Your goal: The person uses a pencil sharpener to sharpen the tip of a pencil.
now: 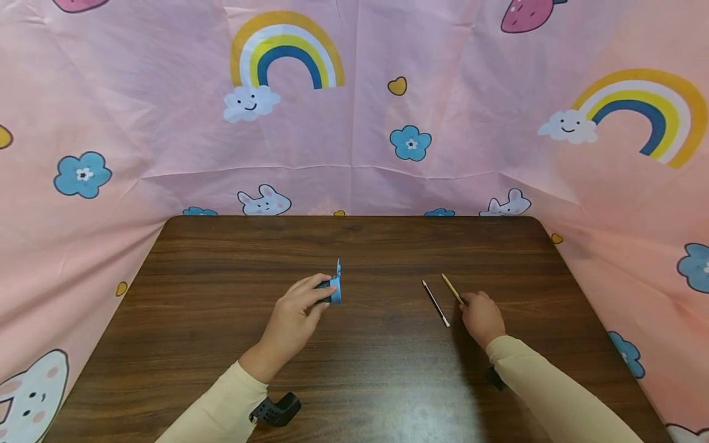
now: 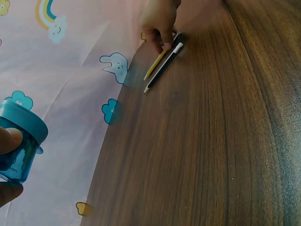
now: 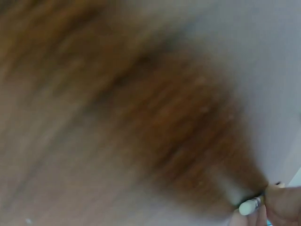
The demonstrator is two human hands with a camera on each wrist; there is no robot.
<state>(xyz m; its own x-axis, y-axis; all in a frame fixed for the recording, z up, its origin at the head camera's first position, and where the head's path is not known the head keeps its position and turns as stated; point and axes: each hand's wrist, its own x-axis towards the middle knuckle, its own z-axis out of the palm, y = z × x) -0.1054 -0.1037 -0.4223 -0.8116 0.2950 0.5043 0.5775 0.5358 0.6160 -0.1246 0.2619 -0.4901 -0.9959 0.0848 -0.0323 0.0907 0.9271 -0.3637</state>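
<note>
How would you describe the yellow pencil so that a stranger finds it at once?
On the dark wooden table, look at the right hand. Two thin sticks lie there side by side; the yellow pencil is the one at the fingertips, unlike the black-and-white pen to its left.

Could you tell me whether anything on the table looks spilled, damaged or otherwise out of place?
Nothing stands out. The left hand holds a small blue container, the right hand touches a yellow pencil beside a black pen, and the wooden table shows no spill or damage.
</note>
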